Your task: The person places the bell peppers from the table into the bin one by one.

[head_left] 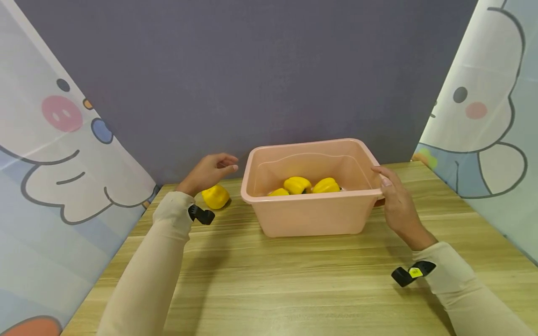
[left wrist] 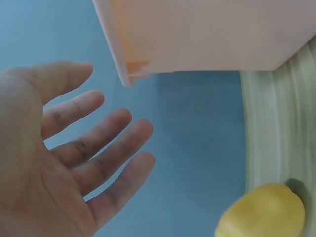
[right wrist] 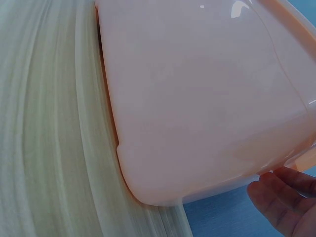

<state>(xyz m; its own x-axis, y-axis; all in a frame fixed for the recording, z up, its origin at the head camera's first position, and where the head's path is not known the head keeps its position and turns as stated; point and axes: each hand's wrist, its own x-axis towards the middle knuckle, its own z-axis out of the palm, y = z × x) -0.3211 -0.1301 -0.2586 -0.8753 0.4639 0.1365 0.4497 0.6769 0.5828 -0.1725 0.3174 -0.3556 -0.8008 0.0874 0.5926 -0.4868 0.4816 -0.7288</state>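
Observation:
A pink plastic tub (head_left: 311, 217) stands on the wooden table with several yellow bell peppers (head_left: 298, 185) inside. My right hand (head_left: 397, 203) grips the tub's right rim, thumb on top and fingers below the edge; the right wrist view shows those fingers (right wrist: 286, 192) against the tub wall. On the other side, my left hand (head_left: 210, 170) hovers off the tub's left end, its fingers spread and holding nothing in the left wrist view. Another yellow pepper (head_left: 216, 197) lies on the table just below that hand, apart from the tub.
A dark grey panel (head_left: 260, 74) rises behind the table. White cartoon-printed sheets (head_left: 75, 158) flank the left and right sides. The wood-grain table (head_left: 294, 284) stretches in front of the tub.

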